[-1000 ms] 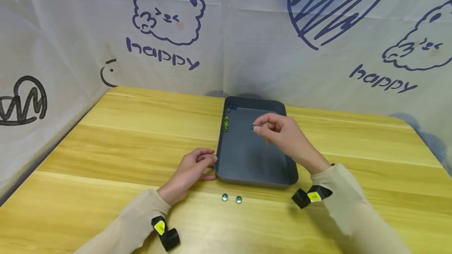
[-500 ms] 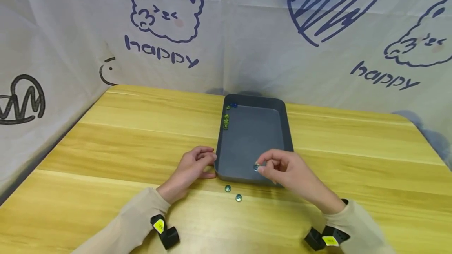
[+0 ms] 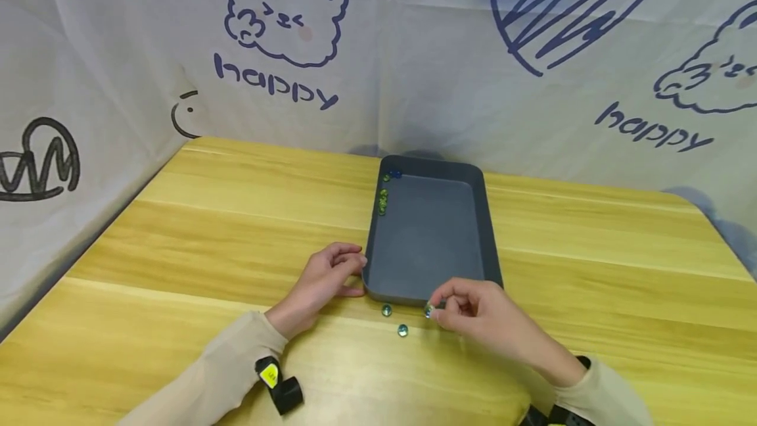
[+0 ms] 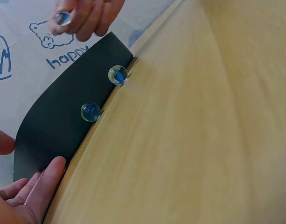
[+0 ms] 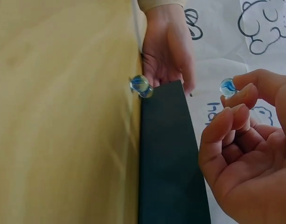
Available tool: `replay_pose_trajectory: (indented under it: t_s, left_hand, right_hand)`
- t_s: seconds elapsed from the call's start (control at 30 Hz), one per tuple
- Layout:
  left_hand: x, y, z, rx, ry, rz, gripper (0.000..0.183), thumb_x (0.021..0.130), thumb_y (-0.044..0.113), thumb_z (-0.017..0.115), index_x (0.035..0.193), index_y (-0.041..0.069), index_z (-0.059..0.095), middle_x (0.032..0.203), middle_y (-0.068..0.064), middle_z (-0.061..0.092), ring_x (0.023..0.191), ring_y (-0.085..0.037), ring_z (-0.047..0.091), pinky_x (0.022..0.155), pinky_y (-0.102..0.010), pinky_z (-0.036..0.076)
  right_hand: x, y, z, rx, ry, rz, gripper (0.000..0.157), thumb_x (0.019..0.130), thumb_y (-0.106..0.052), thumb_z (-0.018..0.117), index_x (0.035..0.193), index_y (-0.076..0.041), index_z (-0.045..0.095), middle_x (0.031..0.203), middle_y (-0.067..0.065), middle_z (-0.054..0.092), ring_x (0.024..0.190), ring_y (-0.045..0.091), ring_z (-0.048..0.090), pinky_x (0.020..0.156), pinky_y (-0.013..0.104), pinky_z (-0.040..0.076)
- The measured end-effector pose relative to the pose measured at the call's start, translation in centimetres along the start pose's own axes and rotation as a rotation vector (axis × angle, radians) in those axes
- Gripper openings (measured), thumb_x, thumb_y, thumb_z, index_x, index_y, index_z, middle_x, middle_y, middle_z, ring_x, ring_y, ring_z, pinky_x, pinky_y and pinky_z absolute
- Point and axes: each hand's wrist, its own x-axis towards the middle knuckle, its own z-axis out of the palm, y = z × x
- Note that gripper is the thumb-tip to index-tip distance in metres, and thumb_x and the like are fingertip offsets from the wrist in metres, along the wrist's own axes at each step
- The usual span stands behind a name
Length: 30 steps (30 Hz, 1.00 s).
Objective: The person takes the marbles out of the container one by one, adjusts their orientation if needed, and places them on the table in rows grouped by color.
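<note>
Head view, lower centre: right hand point(image 3: 485, 314) pinches marble point(image 3: 428, 311), likely for transfer, next needing steadiness; left hand point(image 3: 319, 283), fingers apart, touches tray point(image 3: 424, 235).

The head view is moderately bright under even, soft light, with a pale glare over the near middle of the yellow wood-grained counter point(image 3: 349, 373). The white cloth backdrop with blue line drawings point(image 3: 437, 84) looks greyer, and faint bluish shadows mark it beyond the counter's far edge, plainest at far right. A faint, soft shadow falls on the counter just below the right grip point(image 3: 481, 314). The dark grey rectangular tray point(image 3: 426, 235) has walls darker than its floor. Both wrist views are dimmer and duller; there the counter's grain smears softly, while the round clear-and-blue glass marbles point(image 4: 118, 74) catch small bright glints
</note>
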Motion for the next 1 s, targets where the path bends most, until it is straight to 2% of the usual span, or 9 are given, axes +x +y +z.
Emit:
replay_pose_trajectory:
  t_s: [0.33, 0.53, 1.0]
  left_hand:
    - [0.3, -0.1, 0.0, 0.007, -0.006, 0.0, 0.038, 0.094, 0.007, 0.055, 0.129, -0.006, 0.05, 0.112, -0.019, 0.058, 0.097, -0.025, 0.06, 0.074, -0.034, 0.061]
    - [0.4, -0.1, 0.0, 0.009, -0.017, 0.005, 0.039, 0.095, 0.008, 0.055, 0.13, -0.006, 0.049, 0.114, -0.02, 0.058, 0.098, -0.026, 0.06, 0.075, -0.034, 0.06]
    - [0.3, -0.1, -0.1, 0.005, -0.01, -0.002, 0.038, 0.095, 0.009, 0.056, 0.13, -0.006, 0.05, 0.114, -0.019, 0.058, 0.097, -0.026, 0.06, 0.075, -0.034, 0.06]
  right_hand:
    - [-0.8, 1.0, 1.2, -0.087, 0.004, -0.015, 0.012, 0.092, -0.015, 0.065, 0.098, -0.005, 0.067, 0.065, -0.006, 0.05, 0.056, 0.005, 0.04, 0.052, 0.019, 0.041]
    - [-0.6, 1.6, 1.5, -0.145, -0.043, -0.033, 0.008, 0.092, -0.013, 0.064, 0.097, -0.008, 0.067, 0.064, -0.009, 0.05, 0.054, 0.003, 0.039, 0.051, 0.018, 0.04]
    - [-0.2, 2.6, 1.6, -0.147, -0.095, -0.025, 0.009, 0.092, -0.016, 0.065, 0.099, -0.009, 0.067, 0.066, -0.008, 0.057, 0.053, 0.003, 0.043, 0.055, 0.021, 0.046]
